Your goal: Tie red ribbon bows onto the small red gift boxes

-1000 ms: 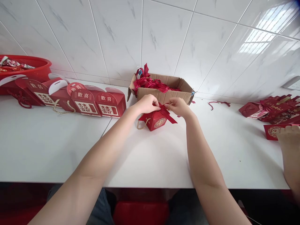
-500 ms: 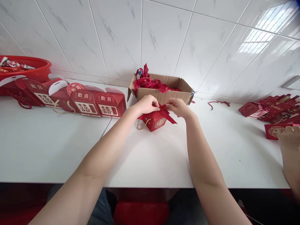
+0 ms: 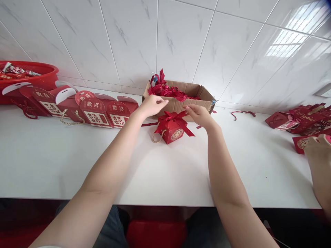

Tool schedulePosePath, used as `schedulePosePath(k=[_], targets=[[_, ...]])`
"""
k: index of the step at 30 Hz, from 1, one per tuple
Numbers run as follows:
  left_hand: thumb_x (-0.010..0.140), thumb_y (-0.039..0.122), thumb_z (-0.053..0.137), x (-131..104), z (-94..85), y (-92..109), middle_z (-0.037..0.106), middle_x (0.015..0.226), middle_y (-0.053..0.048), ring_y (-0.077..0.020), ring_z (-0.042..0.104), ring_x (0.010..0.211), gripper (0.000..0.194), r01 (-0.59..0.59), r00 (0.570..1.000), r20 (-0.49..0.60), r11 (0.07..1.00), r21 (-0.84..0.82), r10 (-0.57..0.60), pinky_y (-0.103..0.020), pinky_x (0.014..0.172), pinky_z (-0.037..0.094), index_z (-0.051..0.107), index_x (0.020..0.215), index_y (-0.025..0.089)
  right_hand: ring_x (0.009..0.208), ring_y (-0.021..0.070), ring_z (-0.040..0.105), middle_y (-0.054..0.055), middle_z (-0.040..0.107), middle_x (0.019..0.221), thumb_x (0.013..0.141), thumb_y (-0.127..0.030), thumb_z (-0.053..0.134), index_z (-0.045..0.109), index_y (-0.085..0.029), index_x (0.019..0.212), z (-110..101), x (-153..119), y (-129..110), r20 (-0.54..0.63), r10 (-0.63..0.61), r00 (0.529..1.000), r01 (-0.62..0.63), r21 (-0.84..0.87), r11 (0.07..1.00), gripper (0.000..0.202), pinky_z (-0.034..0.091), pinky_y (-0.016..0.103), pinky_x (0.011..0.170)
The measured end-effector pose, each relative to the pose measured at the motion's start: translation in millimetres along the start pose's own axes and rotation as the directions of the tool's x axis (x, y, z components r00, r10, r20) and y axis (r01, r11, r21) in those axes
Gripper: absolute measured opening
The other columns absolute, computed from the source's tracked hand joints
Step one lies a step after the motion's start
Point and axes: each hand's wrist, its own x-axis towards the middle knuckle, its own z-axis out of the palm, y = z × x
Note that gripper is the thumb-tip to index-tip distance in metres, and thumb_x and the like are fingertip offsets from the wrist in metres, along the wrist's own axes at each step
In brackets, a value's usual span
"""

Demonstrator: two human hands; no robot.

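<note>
A small red gift box (image 3: 172, 132) stands upright on the white table, with a red ribbon bow (image 3: 174, 119) on its top and a gold cord handle at its left side. Up and to the left of the bow, my left hand (image 3: 154, 105) is held with its fingers apart and nothing in them. My right hand (image 3: 199, 115) is just right of the bow, its fingers loosely bent and holding nothing visible. Behind both hands sits an open cardboard box (image 3: 191, 103) with red ribbons (image 3: 168, 91) in it.
Several red boxes (image 3: 96, 115) line the left, before a red basket (image 3: 49, 77) of wrapped sweets. More red boxes (image 3: 281, 121) stand at the right, where another person's hand (image 3: 318, 151) touches one. Ribbon scraps (image 3: 243, 113) lie by the wall.
Both hands have let go of the ribbon. The left has moved up and left, and the right slightly away, leaving the bow uncovered. The view has shifted slightly.
</note>
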Motion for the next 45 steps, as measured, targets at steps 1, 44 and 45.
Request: schedulePosePath(k=[1,44,45], targets=[[0.079,0.054,0.063,0.6,-3.7,-1.3,0.068,0.076,-0.005,-0.0246,0.063,0.086,0.035,0.047,0.999,-0.018,0.999,0.028,-0.046,-0.033,0.074,0.045,0.070,0.073,0.020,0.095,0.0215,0.066,0.009,0.071,0.106,0.093,-0.037,0.048,0.066,-0.018,0.112,0.4,0.3,0.0,-0.005,-0.032,0.999,0.032,-0.002,0.999,0.033,0.054,0.033,0.076],[0.067,0.009,0.060,-0.9,20.6,10.1,0.072,0.083,-0.006,-0.0189,0.066,0.079,0.014,-0.041,0.999,0.036,0.975,0.220,0.034,-0.029,0.071,0.052,0.070,0.074,0.016,0.085,0.0173,0.065,0.002,0.073,0.092,0.084,-0.013,0.057,0.078,-0.024,0.093,24.8,9.0,-5.8,0.105,-0.285,0.953,0.296,-0.116,0.948,0.026,0.052,0.030,0.078],[0.067,0.009,0.060,-0.5,20.8,9.1,0.072,0.082,-0.005,-0.0183,0.066,0.077,0.014,-0.045,0.999,0.032,0.976,0.214,0.039,-0.029,0.071,0.052,0.070,0.073,0.016,0.084,0.0171,0.064,0.002,0.073,0.091,0.084,-0.012,0.056,0.078,-0.024,0.093,24.7,9.1,-5.9,0.108,-0.277,0.955,0.289,-0.120,0.950,0.027,0.051,0.030,0.078]])
